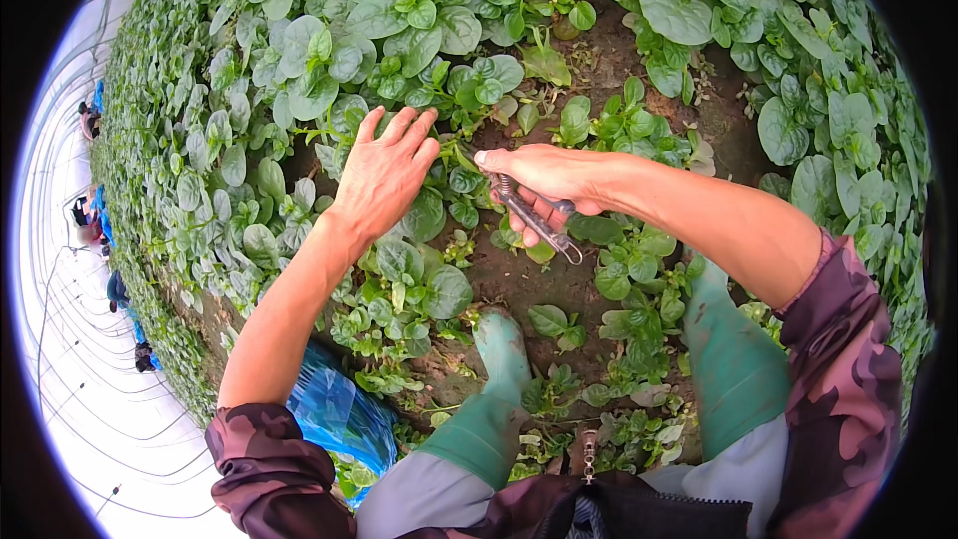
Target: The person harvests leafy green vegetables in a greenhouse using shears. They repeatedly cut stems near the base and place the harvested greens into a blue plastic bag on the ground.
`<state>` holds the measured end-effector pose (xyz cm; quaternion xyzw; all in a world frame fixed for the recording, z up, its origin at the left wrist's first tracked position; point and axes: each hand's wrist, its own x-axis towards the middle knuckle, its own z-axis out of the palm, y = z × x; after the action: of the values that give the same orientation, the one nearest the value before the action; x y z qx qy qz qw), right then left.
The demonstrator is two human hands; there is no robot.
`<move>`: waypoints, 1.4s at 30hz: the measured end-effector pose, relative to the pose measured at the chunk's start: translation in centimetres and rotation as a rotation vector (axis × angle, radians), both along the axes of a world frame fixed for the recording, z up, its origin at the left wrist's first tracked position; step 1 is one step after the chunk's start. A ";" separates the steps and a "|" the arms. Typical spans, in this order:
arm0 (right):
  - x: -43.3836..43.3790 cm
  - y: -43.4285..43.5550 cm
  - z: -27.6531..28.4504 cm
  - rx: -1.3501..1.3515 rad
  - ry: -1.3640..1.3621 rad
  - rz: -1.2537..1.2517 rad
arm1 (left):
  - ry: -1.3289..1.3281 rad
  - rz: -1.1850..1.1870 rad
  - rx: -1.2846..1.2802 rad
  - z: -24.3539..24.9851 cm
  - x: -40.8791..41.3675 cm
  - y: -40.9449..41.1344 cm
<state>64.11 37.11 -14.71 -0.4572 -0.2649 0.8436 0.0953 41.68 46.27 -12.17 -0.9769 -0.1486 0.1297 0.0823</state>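
My right hand (550,191) grips a pair of spring-loaded hand snips (535,217), with the wire loop at the handle end pointing down towards me. The blades reach in among the leaves beside my left fingertips and are mostly hidden. Palm down, my left hand (393,168) rests over a clump of leafy greens (486,82) that look like Malabar spinach. Its thumb and undersurface are out of sight, so whether a stem is pinched there cannot be told. A short green shoot (453,153) stands between the two hands.
Green rubber boots (501,352) stand on bare soil (516,284) among low plants. By my left leg lies a blue plastic bag (340,412). Dense rows of greens spread on both sides. At far left, people (90,228) with blue bags are near the pale greenhouse film (82,359).
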 end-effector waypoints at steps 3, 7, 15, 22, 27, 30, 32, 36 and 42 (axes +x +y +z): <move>-0.8 0.5 -0.3 0.005 -0.054 0.000 | 0.013 0.021 -0.015 -0.3 0.2 0.2; -1.1 0.5 -1.1 0.054 -0.081 -0.034 | 0.061 0.102 -0.011 -0.4 0.6 0.2; 0.9 0.2 -1.0 -0.032 0.102 -0.247 | -0.171 0.136 -0.063 1.1 1.5 1.5; -0.6 2.3 -1.3 -0.228 0.195 -0.397 | 0.027 0.053 0.029 -0.3 4.0 2.6; -1.0 3.1 -1.8 -0.235 0.192 -0.420 | 0.045 0.055 0.065 -1.4 3.6 3.2; -0.4 1.8 -1.0 -0.222 0.196 -0.415 | -0.021 0.042 0.027 -1.2 2.5 2.9; 1.2 0.4 -1.3 -0.227 0.235 -0.359 | -0.071 0.019 -0.020 -1.0 1.9 2.4; 3.6 -1.2 -1.1 -0.263 0.333 -0.366 | -0.083 -0.003 -0.015 -1.1 1.5 1.7; 1.9 0.4 -2.3 -0.179 0.312 -0.255 | -0.017 0.011 0.009 -0.3 1.7 2.0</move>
<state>65.98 37.55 -16.98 -0.3573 -0.1113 0.9055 0.2001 43.36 48.31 -12.49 -0.9767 -0.1554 0.1212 0.0845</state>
